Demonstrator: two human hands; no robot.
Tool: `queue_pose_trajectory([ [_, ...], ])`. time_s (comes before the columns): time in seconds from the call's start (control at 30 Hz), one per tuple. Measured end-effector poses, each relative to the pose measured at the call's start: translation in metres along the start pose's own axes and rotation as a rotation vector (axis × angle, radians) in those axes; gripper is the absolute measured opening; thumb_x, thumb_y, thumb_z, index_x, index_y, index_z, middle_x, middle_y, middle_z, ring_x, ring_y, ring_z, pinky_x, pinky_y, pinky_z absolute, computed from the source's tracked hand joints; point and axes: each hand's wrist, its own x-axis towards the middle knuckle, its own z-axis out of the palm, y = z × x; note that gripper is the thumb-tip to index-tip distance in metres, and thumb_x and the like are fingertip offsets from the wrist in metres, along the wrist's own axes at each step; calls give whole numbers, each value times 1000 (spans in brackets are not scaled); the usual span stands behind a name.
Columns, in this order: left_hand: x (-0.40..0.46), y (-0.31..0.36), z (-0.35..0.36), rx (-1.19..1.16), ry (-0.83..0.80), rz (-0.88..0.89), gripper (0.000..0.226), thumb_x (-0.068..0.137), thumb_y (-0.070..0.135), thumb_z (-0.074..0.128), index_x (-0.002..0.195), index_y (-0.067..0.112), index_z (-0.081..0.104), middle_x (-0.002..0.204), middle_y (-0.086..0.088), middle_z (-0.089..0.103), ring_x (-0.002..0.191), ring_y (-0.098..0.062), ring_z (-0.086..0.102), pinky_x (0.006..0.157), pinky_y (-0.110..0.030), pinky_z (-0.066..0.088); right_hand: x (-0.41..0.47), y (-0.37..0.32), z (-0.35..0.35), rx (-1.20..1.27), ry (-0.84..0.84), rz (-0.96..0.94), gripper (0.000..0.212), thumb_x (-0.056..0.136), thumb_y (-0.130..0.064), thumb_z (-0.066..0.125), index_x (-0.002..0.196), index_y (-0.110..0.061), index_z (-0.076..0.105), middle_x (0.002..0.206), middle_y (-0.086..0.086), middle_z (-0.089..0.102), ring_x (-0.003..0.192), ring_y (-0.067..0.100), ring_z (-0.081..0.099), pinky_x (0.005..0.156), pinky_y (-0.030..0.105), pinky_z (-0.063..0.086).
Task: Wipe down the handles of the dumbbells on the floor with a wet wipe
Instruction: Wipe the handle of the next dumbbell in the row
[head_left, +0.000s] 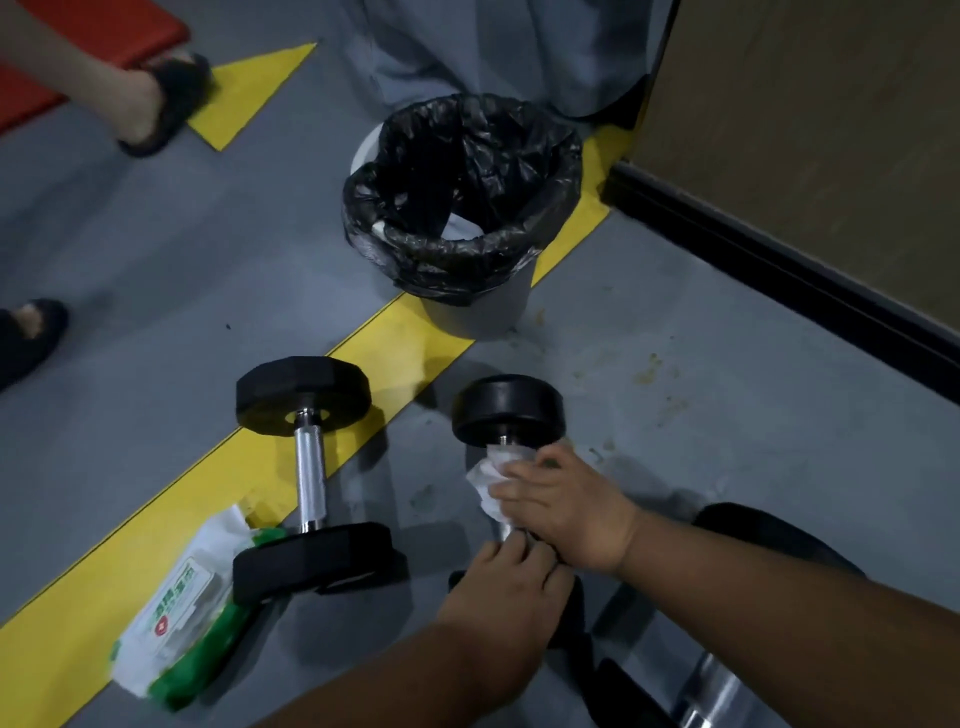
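Note:
Two black dumbbells with chrome handles lie on the grey floor. The left dumbbell (311, 473) lies untouched across the yellow line, its handle bare. On the right dumbbell (508, 410), my right hand (566, 506) wraps a crumpled white wet wipe (491, 480) around the handle. My left hand (506, 592) grips the near end of that dumbbell, covering its near weight. A green and white wet wipe pack (182, 618) lies open beside the left dumbbell's near weight.
A grey bin (483, 312) lined with a black bag stands just beyond the dumbbells, with white wipes inside. Another person's slippered feet (156, 104) are at the far left. A wall with black skirting (779, 270) runs along the right. Another chrome bar (711, 691) lies at bottom right.

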Motion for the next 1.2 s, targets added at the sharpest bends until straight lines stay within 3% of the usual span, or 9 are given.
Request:
queue_pose_trajectory([
  [0.13,-10,-13,7,-49,36,27,63,69,42,68,124,17,55,120,-8,55,103,-31,55,83,-41,52,-7,-4,1,307,-39,2,30,85,-16,69,115,-12,71,129,0,66,128,17,55,101,37,49],
  [0.27,-28,-35,10,-90,67,64,67,77,52,60,135,19,47,124,-5,51,105,-26,47,83,-37,47,12,8,-10,248,-126,-70,47,74,-8,78,120,-15,69,135,3,61,130,16,51,115,29,31],
  [0.37,-38,-42,7,-143,48,23,67,78,54,59,135,23,44,122,-2,47,102,-24,45,81,-37,43,30,8,-1,174,-180,56,66,48,-2,91,111,-17,74,128,1,66,121,19,60,105,32,43],
  [0.47,-38,-36,1,-160,39,-74,63,71,47,64,126,23,44,125,-4,43,109,-27,43,84,-40,43,20,-13,10,271,-198,47,52,70,-13,82,120,-16,69,129,2,66,120,18,62,94,40,55],
  [0.57,-29,-17,-15,-183,-54,-205,67,71,34,69,128,17,39,132,-12,37,121,-34,36,89,-47,42,15,-18,-3,321,-200,4,41,86,-26,56,124,-20,68,131,0,64,119,11,61,102,27,47],
  [0.7,-12,1,-19,-106,-192,-294,71,83,44,68,138,18,31,142,-17,24,129,-39,24,94,-59,36,41,12,3,229,-178,66,68,54,-3,89,117,-22,73,130,-5,65,117,7,61,93,15,47],
  [0.8,-6,4,-13,-48,-172,-284,54,91,39,62,134,17,39,143,-22,26,129,-42,25,93,-58,35,34,7,11,271,-178,151,60,48,2,91,103,-21,78,125,-5,68,117,8,60,91,18,51],
  [0.93,-12,-7,-7,-71,-119,-195,59,91,40,60,139,15,38,141,-19,32,128,-40,28,98,-54,32,12,-17,0,387,-183,89,37,81,-17,71,117,-17,73,131,2,65,121,13,60,93,34,55],
  [1.2,-25,-23,4,-61,2,-130,59,78,53,63,126,24,46,121,-11,43,108,-34,39,83,-48,38,50,-1,-4,271,-151,176,63,45,8,91,102,-15,78,122,-1,69,112,15,66,80,21,55],
])
